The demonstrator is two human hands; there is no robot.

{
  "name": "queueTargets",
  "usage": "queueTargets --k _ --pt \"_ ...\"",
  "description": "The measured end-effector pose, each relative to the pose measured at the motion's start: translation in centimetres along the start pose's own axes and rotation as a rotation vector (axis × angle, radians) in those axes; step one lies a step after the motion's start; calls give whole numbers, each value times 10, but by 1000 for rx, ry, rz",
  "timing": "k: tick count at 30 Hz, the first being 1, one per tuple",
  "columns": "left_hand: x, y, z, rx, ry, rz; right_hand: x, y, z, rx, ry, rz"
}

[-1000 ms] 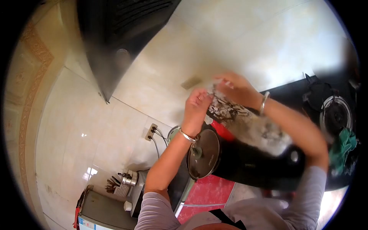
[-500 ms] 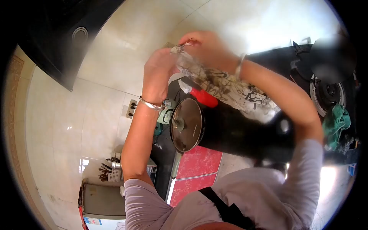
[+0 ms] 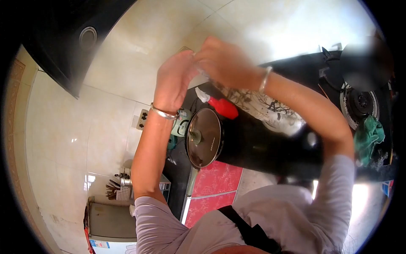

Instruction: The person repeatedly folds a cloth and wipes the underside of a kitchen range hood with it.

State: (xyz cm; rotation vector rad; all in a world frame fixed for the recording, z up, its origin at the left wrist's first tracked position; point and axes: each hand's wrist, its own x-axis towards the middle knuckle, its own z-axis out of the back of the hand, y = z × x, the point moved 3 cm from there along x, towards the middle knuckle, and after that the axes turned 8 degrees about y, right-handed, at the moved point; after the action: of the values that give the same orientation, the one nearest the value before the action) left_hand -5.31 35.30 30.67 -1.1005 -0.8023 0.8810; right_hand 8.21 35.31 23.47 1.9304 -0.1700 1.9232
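My two hands are raised together in front of the tiled wall. My left hand (image 3: 174, 80) is closed, its fingertips meeting those of my right hand (image 3: 228, 63), which is curled and blurred. Between them they pinch the top end of a white patterned thing (image 3: 249, 99) with dark branch-like marks. Whether it is cloth or a bag I cannot tell. It stretches down to the right behind my right forearm, over the black counter. Just below the hands is a red spray bottle (image 3: 224, 108) with a white nozzle.
A pan with a glass lid (image 3: 205, 137) stands by the counter edge, beside a pale green appliance (image 3: 181, 122). At the right are a gas burner (image 3: 359, 103) and a green cloth (image 3: 369, 139). The dark range hood (image 3: 59, 42) juts in at upper left.
My right hand has turned and closed in against my left, and now covers the top end of the patterned thing. The view has shifted slightly.
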Motion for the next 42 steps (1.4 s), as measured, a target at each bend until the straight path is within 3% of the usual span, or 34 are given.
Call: queueTargets --k 1,4,7,10,12,14,20,26,29,32,35,38,42 --pt "0 0 1 14 -7 -2 0 -3 0 49 -42 26" --pt "-1 -4 2 40 -19 -22 1 -15 3 334 -47 -347" --pt "-1 -6 2 70 -16 -77 2 -22 -9 589 155 -448" --pt "4 -6 12 143 -58 -160 6 -18 -14 568 227 -570" --pt "5 -8 12 186 -74 -183 12 -16 -15 519 144 -427" --pt "4 -11 9 215 -141 -181 13 -15 -18 671 110 -544" --pt "8 -27 9 208 -181 -197 30 0 -16 265 -181 -198" --pt "13 -51 24 251 -201 -278 58 -5 -18 146 -136 -49" --pt "8 -66 23 203 -273 -330 101 -14 -24 38 -217 89" --pt "-9 -64 29 225 -301 -271 148 1 0 129 -506 79" --pt "-33 -50 31 278 -287 -182 185 3 11 96 -595 134" --pt "-56 -32 41 298 -268 -107 203 11 24 90 -543 166" --pt "-83 -22 42 310 -279 -24 219 12 26 57 -575 51"
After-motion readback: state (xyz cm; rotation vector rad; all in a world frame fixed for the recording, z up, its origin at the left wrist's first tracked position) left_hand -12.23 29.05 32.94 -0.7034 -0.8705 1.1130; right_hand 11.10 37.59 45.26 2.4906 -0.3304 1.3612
